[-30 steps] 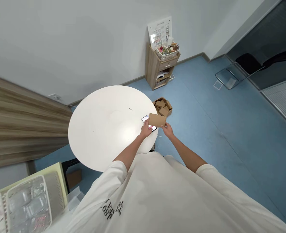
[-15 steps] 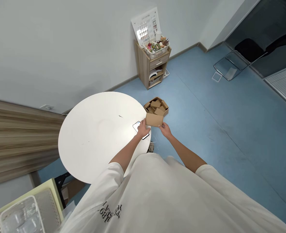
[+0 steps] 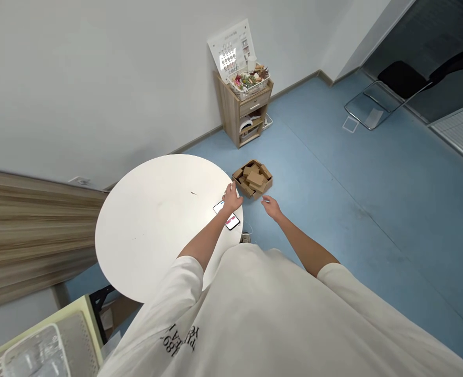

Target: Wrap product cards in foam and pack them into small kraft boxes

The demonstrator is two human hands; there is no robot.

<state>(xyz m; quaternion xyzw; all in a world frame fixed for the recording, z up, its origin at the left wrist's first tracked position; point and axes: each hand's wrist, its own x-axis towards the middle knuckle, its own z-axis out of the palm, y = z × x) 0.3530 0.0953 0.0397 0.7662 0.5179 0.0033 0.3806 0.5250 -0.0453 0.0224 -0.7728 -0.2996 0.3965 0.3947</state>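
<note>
Beside the edge of the white bench (image 3: 156,230), my feed shows the open carton (image 3: 268,185) of small boxes (image 3: 256,179). The box both hands held now appears to lie inside; I judge the release complete. Left hand (image 3: 232,198): fingers wide, empty. Right hand (image 3: 271,206): fingers slightly apart, empty.

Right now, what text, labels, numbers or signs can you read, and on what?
"89": on the white shirt, chest print.
"EA": same print, below the number; the other letters are broken up by folds, can't read them reliably.
White board on the cabinet: printed, too small to read.
Phone screen: too small and partly covered.
Cardboard boxes: no text I can make out.
</note>
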